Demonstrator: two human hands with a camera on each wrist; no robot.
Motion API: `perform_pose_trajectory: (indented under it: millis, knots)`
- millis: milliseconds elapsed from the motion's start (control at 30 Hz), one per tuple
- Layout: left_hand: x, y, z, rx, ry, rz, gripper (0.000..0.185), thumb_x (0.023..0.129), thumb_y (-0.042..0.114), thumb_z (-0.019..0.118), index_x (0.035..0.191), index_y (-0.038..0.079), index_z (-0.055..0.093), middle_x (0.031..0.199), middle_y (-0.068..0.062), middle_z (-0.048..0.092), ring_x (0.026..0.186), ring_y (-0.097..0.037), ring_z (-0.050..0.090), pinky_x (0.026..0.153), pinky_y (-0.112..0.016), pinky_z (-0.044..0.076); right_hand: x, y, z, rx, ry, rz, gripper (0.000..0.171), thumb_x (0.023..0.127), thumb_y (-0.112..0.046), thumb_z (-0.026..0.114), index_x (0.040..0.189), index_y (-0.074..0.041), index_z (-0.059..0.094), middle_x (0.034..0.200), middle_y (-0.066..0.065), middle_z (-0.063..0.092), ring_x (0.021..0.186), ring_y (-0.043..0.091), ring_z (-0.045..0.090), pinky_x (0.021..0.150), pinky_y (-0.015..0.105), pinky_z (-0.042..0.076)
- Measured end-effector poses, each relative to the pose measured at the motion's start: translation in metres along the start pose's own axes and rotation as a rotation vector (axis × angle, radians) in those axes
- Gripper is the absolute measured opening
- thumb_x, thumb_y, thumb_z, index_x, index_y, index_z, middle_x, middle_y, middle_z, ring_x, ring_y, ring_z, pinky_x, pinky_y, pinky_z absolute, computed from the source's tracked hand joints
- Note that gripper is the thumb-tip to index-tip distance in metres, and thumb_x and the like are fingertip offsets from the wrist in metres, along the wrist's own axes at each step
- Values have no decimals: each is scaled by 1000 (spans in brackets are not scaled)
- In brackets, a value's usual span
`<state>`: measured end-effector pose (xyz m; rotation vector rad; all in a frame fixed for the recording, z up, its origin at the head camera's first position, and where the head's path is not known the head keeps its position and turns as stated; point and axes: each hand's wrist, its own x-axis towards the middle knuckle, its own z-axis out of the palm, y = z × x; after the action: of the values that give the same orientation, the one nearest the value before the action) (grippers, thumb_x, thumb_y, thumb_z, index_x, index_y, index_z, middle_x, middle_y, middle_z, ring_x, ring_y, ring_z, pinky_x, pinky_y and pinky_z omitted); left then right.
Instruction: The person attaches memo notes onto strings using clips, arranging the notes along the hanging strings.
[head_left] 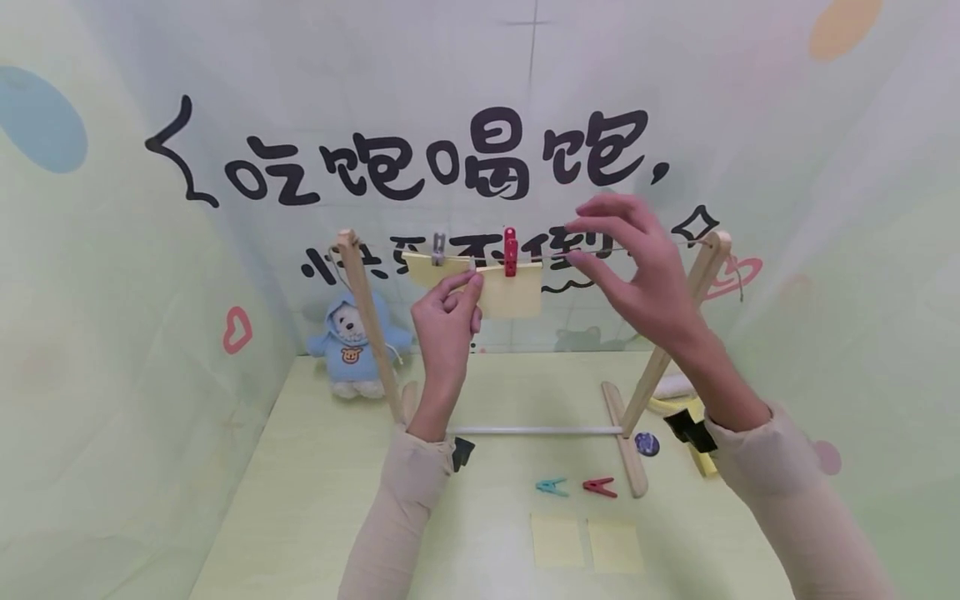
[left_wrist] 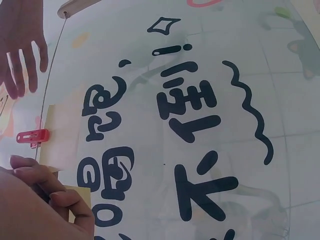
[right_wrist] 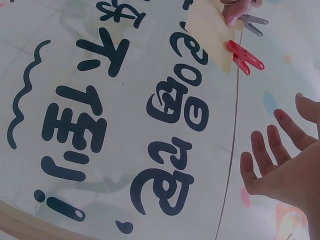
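A small wooden drying rack (head_left: 705,275) stands on the table with a thin string (head_left: 600,252) across its top. Two yellow paper notes (head_left: 510,292) hang from the string, held by a grey peg (head_left: 438,248) and a red peg (head_left: 511,251). My left hand (head_left: 448,312) pinches the left note just below the string. My right hand (head_left: 630,258) hovers open beside the string to the right of the red peg, fingers spread, holding nothing. The red peg (right_wrist: 245,56) and note (right_wrist: 212,30) also show in the right wrist view.
On the table lie a teal peg (head_left: 552,487), a red peg (head_left: 600,487) and two yellow notes (head_left: 585,542). A blue plush bear (head_left: 352,346) sits back left. Black and yellow items (head_left: 690,425) lie beyond the rack's right leg.
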<state>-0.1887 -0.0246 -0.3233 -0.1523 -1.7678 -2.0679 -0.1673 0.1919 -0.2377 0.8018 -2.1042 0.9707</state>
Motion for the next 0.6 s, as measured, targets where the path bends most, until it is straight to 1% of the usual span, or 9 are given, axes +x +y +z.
perform_pose_trajectory:
  millis: [133,200,300,433,600]
  knots:
    - [-3,-2,-3,5,-1,-7,25,94,31,73,107,10,76,47,13,50,44,-5,45,40,-19,26,-18,-6,-13,12,43,-1,39,82,8,76,119,-2,72,130,16,63,131,17,51,111,21,38]
    - [-5,-3,-5,9,-6,-18,24,94,31,72,108,11,76,47,12,51,44,-5,45,40,-19,26,-29,-8,-20,8,61,10,42,80,11,76,119,-2,72,131,16,62,132,13,50,112,21,37]
    - [-7,-5,-8,12,-16,-34,24,94,30,72,108,11,76,48,10,52,44,-5,44,40,-19,27,-45,-10,-26,10,79,21,43,79,13,75,119,-1,72,131,16,62,134,11,50,114,23,36]
    - [-10,-9,-12,4,-29,-51,25,94,29,72,108,9,76,49,9,52,44,-6,44,41,-18,30,-67,-10,-30,18,86,30,37,81,9,74,117,1,71,130,13,63,133,12,52,113,23,37]
    - [-13,-14,-14,0,-39,-61,25,95,29,72,109,10,76,49,10,53,45,-6,45,43,-16,34,-97,-2,-32,2,79,53,31,85,2,75,115,2,71,127,18,63,131,10,53,112,19,37]
